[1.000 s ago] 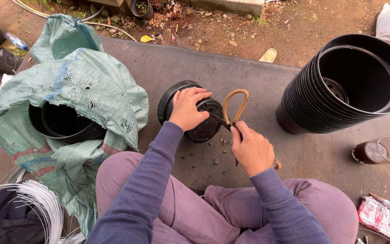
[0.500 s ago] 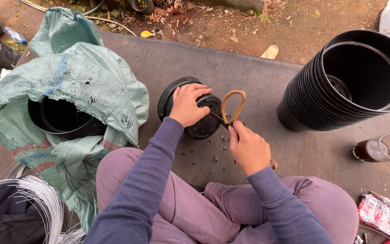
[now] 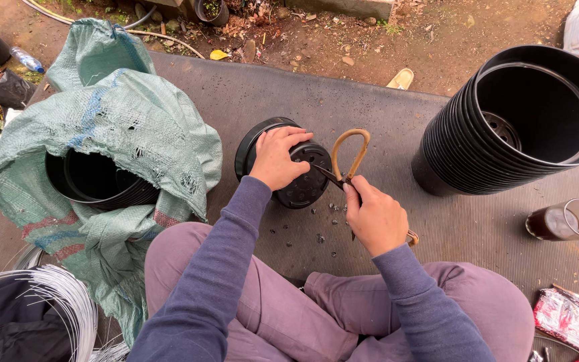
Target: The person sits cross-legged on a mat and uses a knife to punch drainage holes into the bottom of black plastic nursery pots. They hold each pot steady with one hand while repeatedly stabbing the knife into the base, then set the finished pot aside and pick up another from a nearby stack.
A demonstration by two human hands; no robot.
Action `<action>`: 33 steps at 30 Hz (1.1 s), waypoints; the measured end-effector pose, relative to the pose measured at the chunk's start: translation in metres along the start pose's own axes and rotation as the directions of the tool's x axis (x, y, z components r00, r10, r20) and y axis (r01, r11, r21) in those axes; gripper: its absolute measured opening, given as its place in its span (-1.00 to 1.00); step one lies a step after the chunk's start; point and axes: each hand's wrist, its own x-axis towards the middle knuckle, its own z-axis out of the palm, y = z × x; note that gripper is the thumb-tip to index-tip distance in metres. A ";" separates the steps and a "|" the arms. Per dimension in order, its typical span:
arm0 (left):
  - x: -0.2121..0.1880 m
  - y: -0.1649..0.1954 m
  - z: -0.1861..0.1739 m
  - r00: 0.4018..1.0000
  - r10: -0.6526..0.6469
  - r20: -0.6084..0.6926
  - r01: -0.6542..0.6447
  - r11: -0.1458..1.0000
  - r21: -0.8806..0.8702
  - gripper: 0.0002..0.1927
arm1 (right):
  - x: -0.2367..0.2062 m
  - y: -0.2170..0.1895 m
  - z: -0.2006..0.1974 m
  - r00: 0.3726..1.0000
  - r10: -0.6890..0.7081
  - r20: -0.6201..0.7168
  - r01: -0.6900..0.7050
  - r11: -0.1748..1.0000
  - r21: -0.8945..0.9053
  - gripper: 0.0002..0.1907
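Note:
A black plastic pot (image 3: 303,184) lies on its side on the dark mat in front of my crossed legs, its base turned toward me. My left hand (image 3: 277,157) grips the pot from above. My right hand (image 3: 374,218) holds scissors with brown looped handles (image 3: 350,154), their blades pointing at the pot's base. Small black plastic bits (image 3: 319,228) lie scattered on the mat below the pot.
A tall stack of nested black pots (image 3: 524,121) lies on its side at the right. A green woven sack (image 3: 112,147) with black pots inside sits at the left. A glass of dark drink (image 3: 567,221), a red packet (image 3: 564,315) and coiled wire (image 3: 48,295) lie nearby.
My right hand with the scissors has shifted slightly lower and closer to the pot's base. My left hand stays on the pot.

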 end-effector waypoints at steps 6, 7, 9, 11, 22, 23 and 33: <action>0.000 -0.003 -0.001 0.999 0.030 0.014 -0.030 1.000 0.008 -0.38 | 0.000 -0.002 0.001 1.000 -0.017 -0.009 0.017 1.000 -0.019 -0.76; 0.000 -0.004 -0.001 0.999 0.030 0.017 -0.030 1.000 0.004 -0.38 | 0.000 -0.002 0.001 1.000 -0.014 -0.006 0.014 1.000 -0.013 -0.76; 0.000 -0.003 -0.001 0.999 0.026 0.021 -0.026 1.000 0.003 -0.38 | 0.001 -0.003 0.001 1.000 -0.011 0.000 0.011 1.000 0.000 -0.77; 0.000 -0.002 -0.001 0.999 0.021 0.027 -0.021 1.000 0.007 -0.38 | 0.001 -0.003 0.001 1.000 -0.010 0.005 0.010 1.000 -0.002 -0.77; 0.000 0.000 0.002 0.999 0.026 0.019 -0.027 0.999 0.017 -0.41 | -0.002 -0.004 0.005 1.000 -0.027 -0.008 0.027 0.998 -0.063 -0.77; 0.000 0.000 0.003 0.999 0.028 0.018 -0.028 0.999 0.017 -0.41 | -0.003 -0.004 0.006 0.999 -0.036 -0.016 0.035 0.996 -0.076 -0.77; 0.000 -0.003 0.005 0.999 0.049 -0.003 -0.049 0.998 0.026 -0.41 | -0.011 -0.001 0.011 0.999 -0.051 0.017 0.052 0.993 -0.106 -0.77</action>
